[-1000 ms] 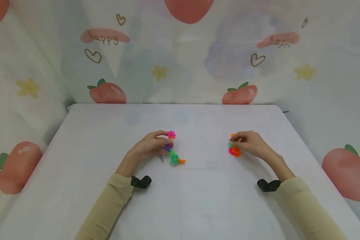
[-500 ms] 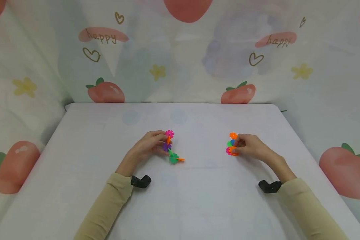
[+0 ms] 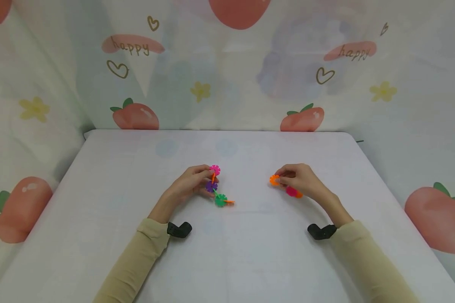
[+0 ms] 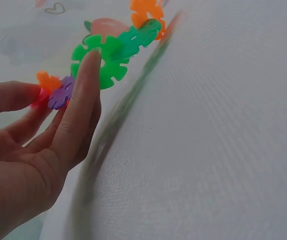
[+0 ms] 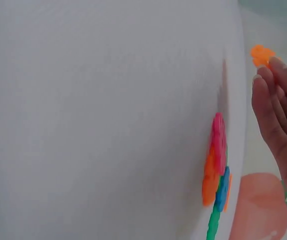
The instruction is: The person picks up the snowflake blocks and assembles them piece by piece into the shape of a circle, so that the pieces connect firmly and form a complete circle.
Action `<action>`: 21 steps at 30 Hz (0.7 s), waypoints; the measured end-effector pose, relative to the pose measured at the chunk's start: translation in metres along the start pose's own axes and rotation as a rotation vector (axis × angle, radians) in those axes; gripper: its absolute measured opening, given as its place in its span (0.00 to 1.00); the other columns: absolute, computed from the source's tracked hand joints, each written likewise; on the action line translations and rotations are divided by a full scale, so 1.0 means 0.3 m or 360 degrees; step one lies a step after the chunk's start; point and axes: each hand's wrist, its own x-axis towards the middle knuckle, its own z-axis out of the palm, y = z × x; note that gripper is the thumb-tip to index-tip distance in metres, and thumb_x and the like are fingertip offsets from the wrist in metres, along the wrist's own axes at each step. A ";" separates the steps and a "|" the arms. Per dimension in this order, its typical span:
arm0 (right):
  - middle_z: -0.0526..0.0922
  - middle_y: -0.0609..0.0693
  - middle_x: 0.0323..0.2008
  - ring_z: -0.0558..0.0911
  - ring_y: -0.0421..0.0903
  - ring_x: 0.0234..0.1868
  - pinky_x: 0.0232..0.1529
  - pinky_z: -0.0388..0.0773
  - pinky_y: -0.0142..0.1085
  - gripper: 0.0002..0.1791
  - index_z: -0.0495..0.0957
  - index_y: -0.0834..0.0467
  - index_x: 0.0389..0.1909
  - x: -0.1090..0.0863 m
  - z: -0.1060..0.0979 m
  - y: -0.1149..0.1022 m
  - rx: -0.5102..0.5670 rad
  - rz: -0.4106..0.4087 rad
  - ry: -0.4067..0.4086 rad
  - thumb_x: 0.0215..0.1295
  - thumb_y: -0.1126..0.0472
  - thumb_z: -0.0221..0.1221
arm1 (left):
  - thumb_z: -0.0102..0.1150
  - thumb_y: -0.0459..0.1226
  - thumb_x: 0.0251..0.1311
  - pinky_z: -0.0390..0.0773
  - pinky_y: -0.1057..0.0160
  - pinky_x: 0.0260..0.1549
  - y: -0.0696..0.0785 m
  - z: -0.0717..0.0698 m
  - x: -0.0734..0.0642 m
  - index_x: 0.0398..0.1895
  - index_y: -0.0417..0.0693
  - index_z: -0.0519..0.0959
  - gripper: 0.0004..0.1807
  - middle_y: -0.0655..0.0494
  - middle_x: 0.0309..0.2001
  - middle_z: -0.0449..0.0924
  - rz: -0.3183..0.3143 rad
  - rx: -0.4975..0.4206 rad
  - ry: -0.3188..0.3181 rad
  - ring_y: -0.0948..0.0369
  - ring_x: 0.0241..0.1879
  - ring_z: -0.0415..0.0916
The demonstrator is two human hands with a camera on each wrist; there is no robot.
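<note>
My left fingers (image 4: 79,102) hold a chain of linked discs (image 3: 211,187); my right fingers (image 5: 267,107) pinch an orange disc (image 3: 274,180), a small pile of discs (image 5: 211,175) on the worktop (image 3: 242,252) near them.

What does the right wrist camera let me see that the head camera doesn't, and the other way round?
Only the right wrist view shows a blue piece and a green piece near the pink piece.
Only the head view shows the left hand, holding a chain of flower-shaped pieces, and the sleeves.
Both show the right hand pinching an orange piece, plus the pink piece and a second orange piece below it, on the table.
</note>
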 end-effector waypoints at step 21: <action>0.91 0.54 0.38 0.90 0.49 0.40 0.49 0.87 0.40 0.04 0.86 0.61 0.40 0.185 0.216 -0.215 0.0203 -0.0413 0.0102 0.67 0.68 0.67 | 0.52 0.41 0.78 0.89 0.55 0.39 -0.011 0.005 0.008 0.60 0.36 0.77 0.18 0.41 0.51 0.83 0.0008 0.0061 -0.0004 0.55 0.43 0.81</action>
